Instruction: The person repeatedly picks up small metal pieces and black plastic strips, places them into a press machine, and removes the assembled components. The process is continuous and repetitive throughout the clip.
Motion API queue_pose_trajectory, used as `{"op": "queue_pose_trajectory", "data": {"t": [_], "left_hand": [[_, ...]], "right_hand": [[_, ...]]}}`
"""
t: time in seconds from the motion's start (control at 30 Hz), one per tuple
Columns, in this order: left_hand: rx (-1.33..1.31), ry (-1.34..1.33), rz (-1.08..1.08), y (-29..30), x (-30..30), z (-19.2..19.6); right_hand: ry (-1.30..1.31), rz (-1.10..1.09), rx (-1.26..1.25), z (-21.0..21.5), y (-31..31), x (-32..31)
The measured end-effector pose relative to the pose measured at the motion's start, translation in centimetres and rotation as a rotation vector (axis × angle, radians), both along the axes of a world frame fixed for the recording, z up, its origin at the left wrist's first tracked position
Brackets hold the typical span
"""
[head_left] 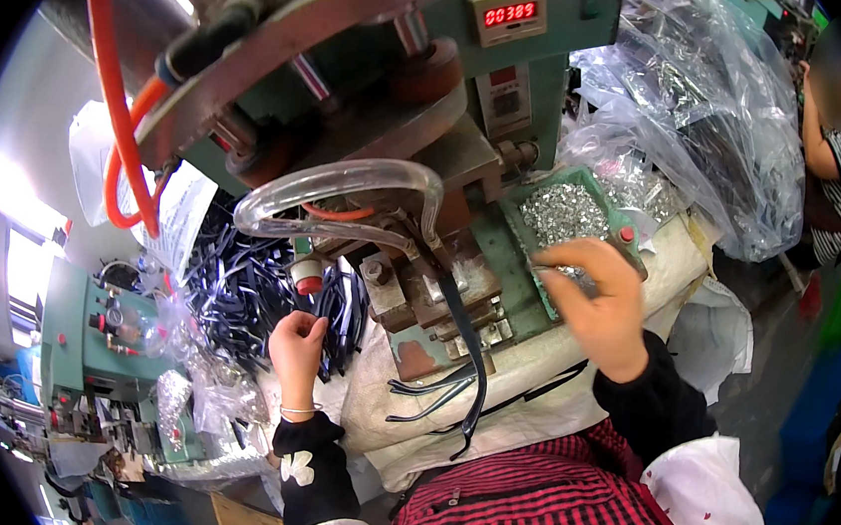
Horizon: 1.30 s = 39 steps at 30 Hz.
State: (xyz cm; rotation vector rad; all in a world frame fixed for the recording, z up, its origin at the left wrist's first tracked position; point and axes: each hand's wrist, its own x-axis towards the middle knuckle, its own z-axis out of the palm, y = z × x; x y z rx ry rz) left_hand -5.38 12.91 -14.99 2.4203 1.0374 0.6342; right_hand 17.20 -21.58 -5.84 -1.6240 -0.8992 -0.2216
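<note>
My left hand (296,352) is closed, thumb against curled fingers, with nothing showing in it. It is just below a red push button (309,284) on the machine and beside a heap of glossy dark strips (239,282). My right hand (602,303), slightly blurred, hovers over the near part of a green tray (602,183) of small silvery metal pieces (563,213). Its thumb and index tips come close together; anything between them is too small to make out. A long dark strip (466,332) hangs from the press's metal fixture (436,309) toward me, touched by neither hand.
The green press (548,59) stands ahead, with a clear looped tube (348,178) and a red counter display (509,12). More dark strips (428,400) lie on the pale cloth (377,414). Plastic bags (713,118) fill the back right; another person (839,169) is beyond them.
</note>
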Motion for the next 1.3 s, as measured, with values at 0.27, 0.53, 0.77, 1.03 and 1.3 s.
{"op": "queue_pose_trajectory", "data": {"t": [0.27, 0.53, 0.77, 1.03, 1.3], "left_hand": [[-0.568, -0.734, -0.052, -7.6, 0.4, 5.0], [0.129, -0.933, -0.387, -11.9, 6.8, 15.2], [0.292, -0.836, -0.597, -15.0, 6.3, 12.0], [0.665, -0.566, -0.906, -16.5, 8.8, 10.8], [0.677, -0.63, -0.913, -16.0, 9.2, 10.1]], "right_hand": [[0.408, 0.154, 0.25, -0.8, 7.9, -2.2], [0.671, 0.279, 0.346, 1.2, 8.4, -3.9], [-0.003, 0.134, -0.111, 0.0, 3.2, 0.2], [-0.29, -0.421, -0.415, -6.8, 0.8, 5.8], [-0.337, -0.427, -0.543, -6.3, 1.7, 4.9]]}}
